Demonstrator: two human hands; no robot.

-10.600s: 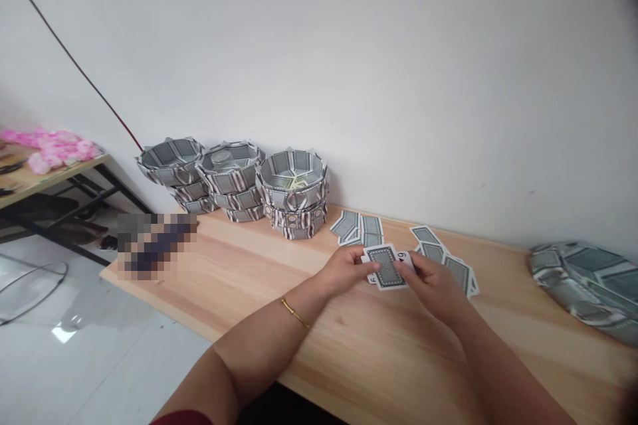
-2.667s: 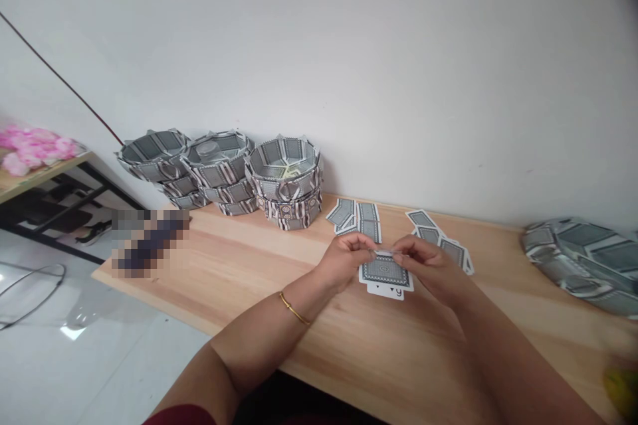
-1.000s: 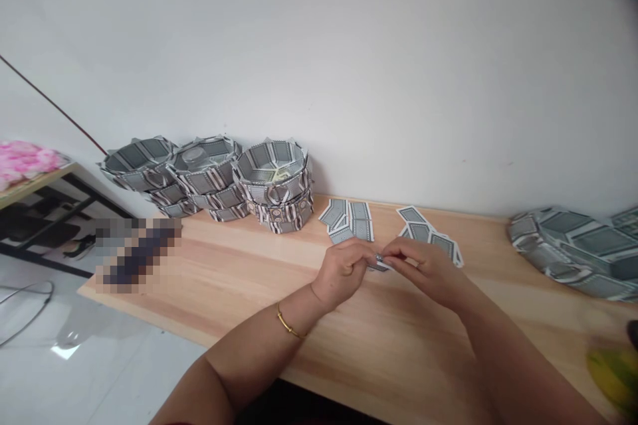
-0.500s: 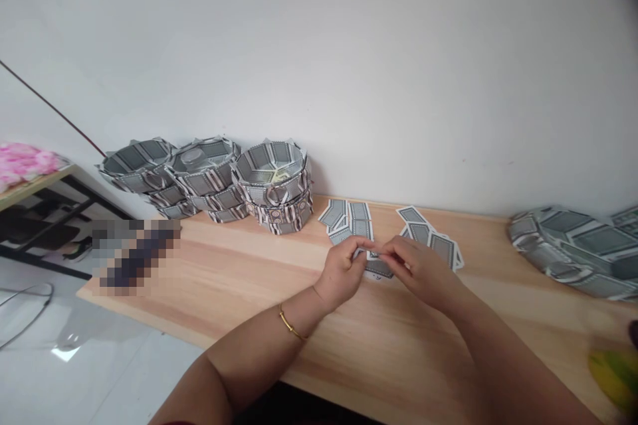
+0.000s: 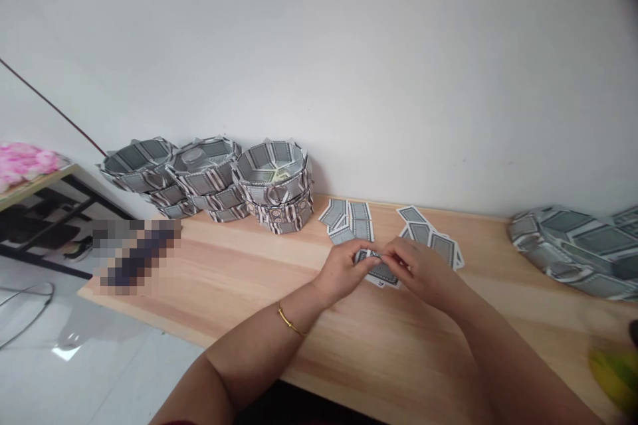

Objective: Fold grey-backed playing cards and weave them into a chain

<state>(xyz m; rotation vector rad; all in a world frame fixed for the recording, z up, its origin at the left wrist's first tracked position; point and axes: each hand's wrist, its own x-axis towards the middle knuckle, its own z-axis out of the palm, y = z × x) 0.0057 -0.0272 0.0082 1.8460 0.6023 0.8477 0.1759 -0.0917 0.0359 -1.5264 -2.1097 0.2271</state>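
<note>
Grey-backed playing cards (image 5: 383,271) with white borders are between my two hands, low over the table. My left hand (image 5: 346,269) pinches their left and upper side between thumb and fingers. From the other side my right hand (image 5: 411,262) closes its fingertips on the same cards, and the two hands' fingertips meet. A corner letter shows on the lower edge of one card. Behind my left hand lies a loose group of cards (image 5: 359,212). Another fanned pile of cards (image 5: 419,234) lies behind my right hand. My fingers hide part of the held cards.
Stacked round baskets folded from cards (image 5: 272,192) stand against the wall at left. One more card basket (image 5: 553,252) is at the right. A blurred yellow-green object (image 5: 615,372) sits at the lower right, and a pixelated dark item (image 5: 139,255) on the table's (image 5: 239,279) left end.
The held cards have tilted and show more of their grey backs below my fingers. My left thumb has shifted onto them; the piles and baskets stay put.
</note>
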